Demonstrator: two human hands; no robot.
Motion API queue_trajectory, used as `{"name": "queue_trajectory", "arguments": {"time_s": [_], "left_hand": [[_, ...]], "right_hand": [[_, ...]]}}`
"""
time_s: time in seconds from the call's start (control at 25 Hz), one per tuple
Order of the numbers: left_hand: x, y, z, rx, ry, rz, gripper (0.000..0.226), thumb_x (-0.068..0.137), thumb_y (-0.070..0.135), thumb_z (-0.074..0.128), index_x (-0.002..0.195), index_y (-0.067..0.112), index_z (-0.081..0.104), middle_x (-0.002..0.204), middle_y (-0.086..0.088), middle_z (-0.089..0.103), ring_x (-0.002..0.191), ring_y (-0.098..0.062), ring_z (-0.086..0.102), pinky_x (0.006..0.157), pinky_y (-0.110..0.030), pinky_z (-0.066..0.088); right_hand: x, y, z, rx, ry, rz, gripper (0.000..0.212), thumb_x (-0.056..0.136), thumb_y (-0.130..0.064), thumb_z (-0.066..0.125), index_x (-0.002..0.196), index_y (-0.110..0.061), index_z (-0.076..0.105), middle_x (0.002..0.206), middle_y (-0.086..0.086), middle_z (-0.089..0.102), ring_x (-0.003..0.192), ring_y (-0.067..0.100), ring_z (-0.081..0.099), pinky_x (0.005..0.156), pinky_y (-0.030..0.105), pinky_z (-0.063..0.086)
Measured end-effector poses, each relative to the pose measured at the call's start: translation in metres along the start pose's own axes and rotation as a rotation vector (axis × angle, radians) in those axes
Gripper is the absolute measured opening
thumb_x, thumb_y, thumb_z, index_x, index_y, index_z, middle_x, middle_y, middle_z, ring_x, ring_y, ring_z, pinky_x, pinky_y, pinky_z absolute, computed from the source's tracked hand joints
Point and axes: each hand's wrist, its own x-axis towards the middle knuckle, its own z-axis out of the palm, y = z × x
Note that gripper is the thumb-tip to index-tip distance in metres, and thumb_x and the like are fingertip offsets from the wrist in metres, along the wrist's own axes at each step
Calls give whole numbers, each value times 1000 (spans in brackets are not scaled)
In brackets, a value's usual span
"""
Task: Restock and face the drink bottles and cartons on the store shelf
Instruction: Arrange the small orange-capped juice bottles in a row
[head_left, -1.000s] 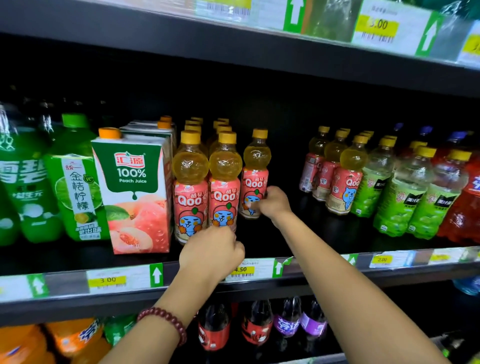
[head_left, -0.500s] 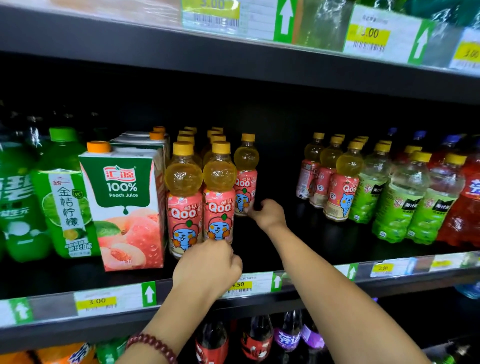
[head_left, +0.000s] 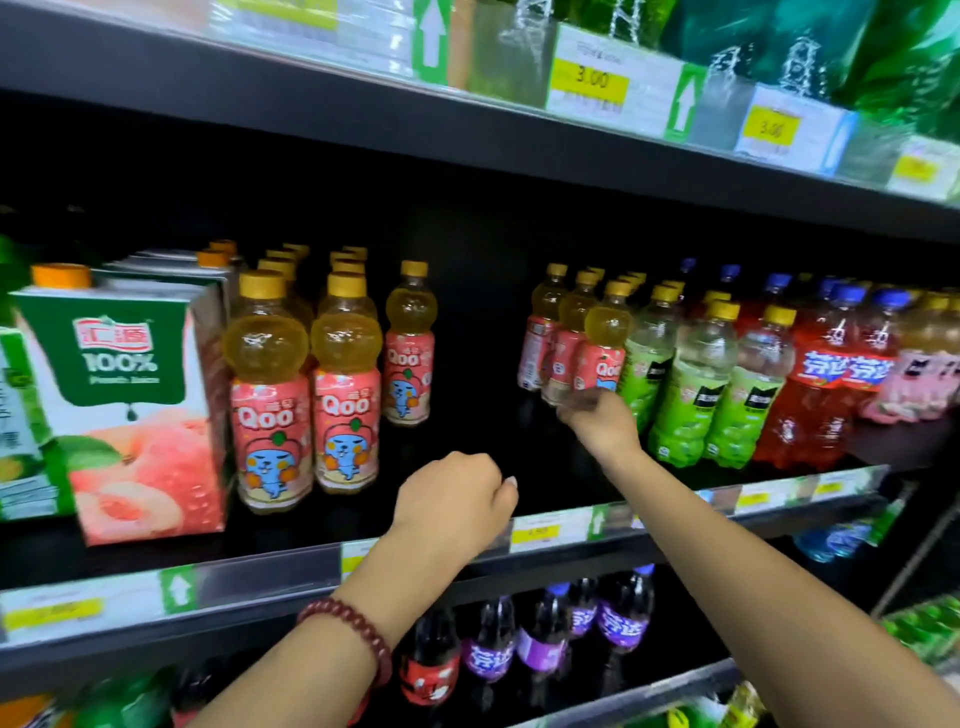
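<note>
Nearest the camera, the left hand (head_left: 457, 506) hovers just above the shelf (head_left: 270, 582) edge, fingers curled into a loose fist; nothing shows in its grip. A bead bracelet (head_left: 353, 631) sits on that wrist.

Farther in, the right hand (head_left: 597, 423) reaches to the base of the front Qoo bottle (head_left: 602, 353) of the right-hand group. The fingers lie at the foot of the bottle and are blurred; whether the grip has closed on it cannot be told.

At the left of the shelf, two Qoo bottles (head_left: 306, 415) stand at the front beside the peach carton (head_left: 130, 405), with one single Qoo (head_left: 410, 358) set back behind them. A bare gap lies between that single bottle and the right-hand group.

Judgement: the step in hand is facing the Qoo stock, probably drawing a right-hand bottle over to fill the gap. The next move calls for a firm hold low on the bottle, then a slide leftward and forward with the label kept outward, clear of the green bottles (head_left: 691, 395) just beside.

Hidden or unclear: the right fingertips, the rear rows in the dark, the price tags, and the left edge, where the green packs are cut off.
</note>
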Motion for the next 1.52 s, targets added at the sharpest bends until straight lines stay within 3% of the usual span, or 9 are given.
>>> {"name": "queue_trajectory", "arguments": {"time_s": [0.12,0.36,0.56,0.72,0.92,1.16,1.28,1.4,1.52], "left_hand": [[16,19,14,-27,-41,37,43,95,34,41,60,12,42,60,-1,43,71,-30,59,60,-30,40],[24,15,26,-67,-28,33,45,92,29,42,52,10,36,50,-4,39,45,-20,38,50,-29,33],[25,16,27,-42,-38,34,45,93,31,40,53,11,36,50,-3,39,45,-18,37,47,-29,30],[23,16,27,1,-22,54,45,94,32,39,54,11,35,52,-3,39,48,-19,38,46,-32,26],[24,17,26,24,-1,70,44,94,32,38,55,12,34,54,-2,37,59,-26,43,51,-32,28],[23,16,27,-5,-20,45,42,92,30,40,55,12,35,56,-3,38,60,-25,42,53,-31,29],[21,17,25,7,-21,42,42,93,30,39,55,12,34,55,-3,37,59,-25,41,50,-32,25],[12,17,24,81,16,85,45,96,34,35,57,13,36,56,-2,41,64,-27,47,56,-31,29],[2,20,17,143,22,145,43,97,40,34,67,14,49,71,-8,59,76,-29,60,59,-33,35]], "right_hand": [[3,4,-29,31,76,-76,33,84,-10,66,116,-3,60,103,7,63,99,21,58,74,21,35],[51,8,-31,27,205,-267,60,80,-13,72,133,-5,44,128,17,51,122,30,46,98,32,37],[71,2,-9,52,272,-109,83,79,-17,76,142,1,25,138,21,31,132,33,30,110,32,27],[76,11,1,-136,285,-51,65,77,-20,74,124,5,37,129,24,38,123,40,37,101,42,37],[71,8,2,44,200,-97,54,79,-7,73,104,-8,25,118,21,58,104,35,59,78,31,42],[38,6,-3,107,10,-170,63,70,-11,82,119,-3,43,115,12,61,104,26,60,88,35,47],[10,0,-2,201,-71,-184,49,69,-8,82,109,-10,52,106,7,63,95,18,59,83,28,46],[-17,-4,4,285,-33,-192,49,66,-8,84,98,-16,48,105,8,62,95,21,61,83,30,48],[-37,-14,7,330,13,-152,61,67,-14,84,109,-9,40,111,9,59,101,23,60,85,34,50]]}}
